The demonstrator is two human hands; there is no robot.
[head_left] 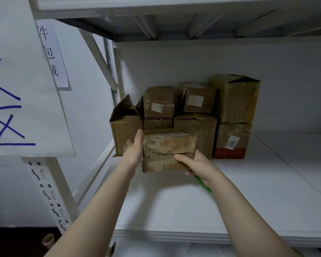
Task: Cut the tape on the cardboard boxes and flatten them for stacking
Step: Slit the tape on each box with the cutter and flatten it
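Observation:
A worn, torn cardboard box [167, 145] with a white label on top is held just above the white shelf [174, 204], in front of a pile of boxes. My left hand [135, 147] lies flat against its left side, fingers straight. My right hand [195, 162] grips its lower right corner, thumb across the front face. A green object [204, 184] pokes out from under my right hand; whether the hand holds it is unclear. Behind stands a stack of several brown boxes [195, 108], one with an open flap [124, 108] at the left.
A box with a red band and a 3011 label [232, 141] sits at the pile's right. White shelf upright [50, 193] with slots stands left, paper signs [24, 80] hang on it. Another shelf [174, 8] runs overhead. A brown tube [48, 241] is at the bottom left.

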